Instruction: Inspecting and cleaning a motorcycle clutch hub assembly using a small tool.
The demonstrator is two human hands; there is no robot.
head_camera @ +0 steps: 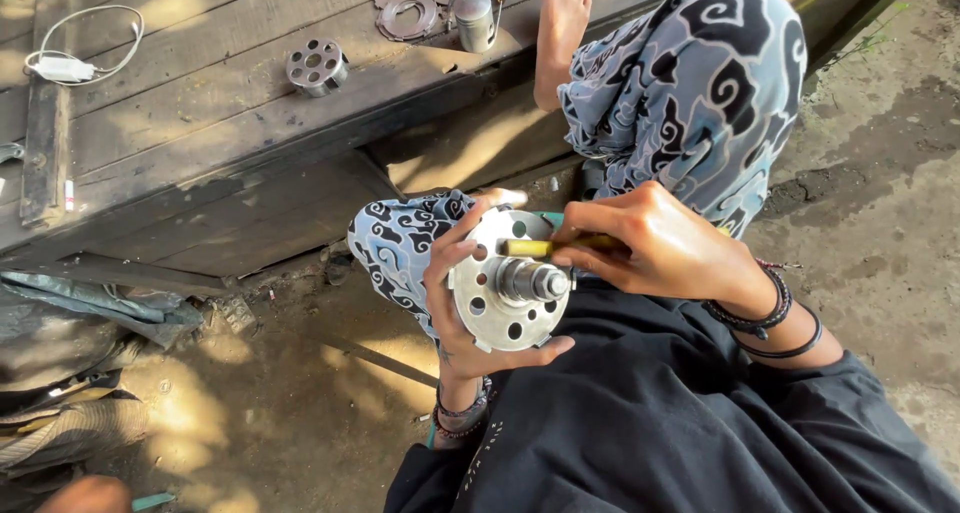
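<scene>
The left hand (462, 293) cradles a round metal hub flange (503, 295) with drilled holes over the lap, fingers curled around its rim. The right hand (655, 245) pinches a yellow-handled tool (545, 247) shut between its fingers, tip laid against the central shaft (535, 281). Judging by this, the shaft is being worked or cleaned; the next move calls for holding the flange steady

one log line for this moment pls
left hand: holds metal disc | right hand: holds yellow tool on disc | deck: holed part
</scene>
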